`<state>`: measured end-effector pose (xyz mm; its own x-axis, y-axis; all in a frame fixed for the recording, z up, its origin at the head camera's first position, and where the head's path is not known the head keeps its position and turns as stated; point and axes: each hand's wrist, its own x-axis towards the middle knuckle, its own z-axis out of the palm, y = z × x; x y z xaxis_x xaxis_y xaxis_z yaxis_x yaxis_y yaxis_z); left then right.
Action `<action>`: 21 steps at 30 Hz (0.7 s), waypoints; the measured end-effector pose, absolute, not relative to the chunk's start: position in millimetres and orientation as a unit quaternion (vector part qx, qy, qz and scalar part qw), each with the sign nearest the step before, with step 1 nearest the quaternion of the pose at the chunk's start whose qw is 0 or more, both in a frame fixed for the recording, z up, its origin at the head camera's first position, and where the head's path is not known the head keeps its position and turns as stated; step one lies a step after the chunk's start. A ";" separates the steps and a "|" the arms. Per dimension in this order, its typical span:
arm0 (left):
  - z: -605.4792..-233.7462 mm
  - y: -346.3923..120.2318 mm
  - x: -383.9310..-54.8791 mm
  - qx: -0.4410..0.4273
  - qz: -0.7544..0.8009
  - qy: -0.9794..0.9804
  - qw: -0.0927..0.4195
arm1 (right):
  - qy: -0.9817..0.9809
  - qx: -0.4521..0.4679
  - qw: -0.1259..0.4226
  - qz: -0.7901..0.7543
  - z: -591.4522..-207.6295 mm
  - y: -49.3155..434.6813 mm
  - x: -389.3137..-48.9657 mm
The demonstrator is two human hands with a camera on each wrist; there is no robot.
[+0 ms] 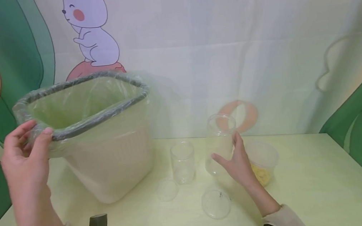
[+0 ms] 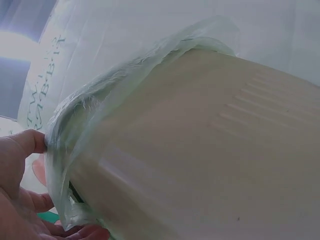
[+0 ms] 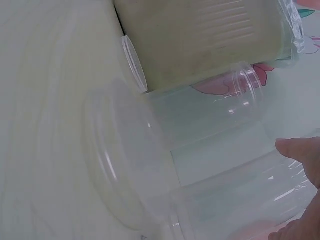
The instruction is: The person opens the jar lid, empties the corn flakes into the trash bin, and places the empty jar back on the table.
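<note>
My left hand point(image 1: 26, 158) grips the near-left corner of a beige trash bin point(image 1: 114, 165), thumb and fingers around its dark rim point(image 1: 91, 124). A thin, clear greenish bin liner point(image 2: 95, 100) folds over that rim. On the right, my right hand point(image 1: 238, 161) holds a tall clear plastic jar point(image 1: 218, 149) by its side, thumb in front. The jar has no lid on. Left of it stands a shorter clear jar point(image 1: 183, 163), also uncovered. Two clear round lids lie flat: a small lid point(image 1: 167, 189) by the short jar and a larger lid point(image 1: 216, 204) nearer me.
Behind the right hand stands a clear tub point(image 1: 264, 159) with yellow bits inside, partly covered by that hand. A printed curtain point(image 1: 176, 56) hangs along the back edge of the pale table point(image 1: 319, 180).
</note>
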<state>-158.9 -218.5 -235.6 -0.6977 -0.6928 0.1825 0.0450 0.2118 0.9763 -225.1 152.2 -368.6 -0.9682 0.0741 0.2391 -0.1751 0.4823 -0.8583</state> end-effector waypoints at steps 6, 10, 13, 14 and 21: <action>-233.2 -218.8 -153.4 0.239 -0.567 -0.721 0.318 | -0.852 0.025 0.120 0.508 -357.9 152.6 -220.4; -231.0 -216.2 -148.1 0.237 -0.550 -0.725 0.340 | -0.850 0.025 0.121 0.512 -349.0 153.9 -215.9; -228.5 -213.8 -144.7 0.231 -0.547 -0.718 0.362 | -0.848 0.033 0.120 0.515 -341.5 156.0 -211.1; -227.4 -213.0 -143.5 0.227 -0.551 -0.713 0.371 | -0.847 0.039 0.124 0.515 -339.3 157.0 -209.8; -225.2 -206.9 -137.9 0.203 -0.548 -0.699 0.412 | -0.845 0.053 0.140 0.514 -324.3 166.8 -203.4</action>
<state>-137.9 -206.9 -225.2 -0.5788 -0.7351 0.3531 0.1672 0.3169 0.9336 -203.4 166.8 -324.3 -0.9554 0.0547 0.2903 -0.2325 0.4669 -0.8532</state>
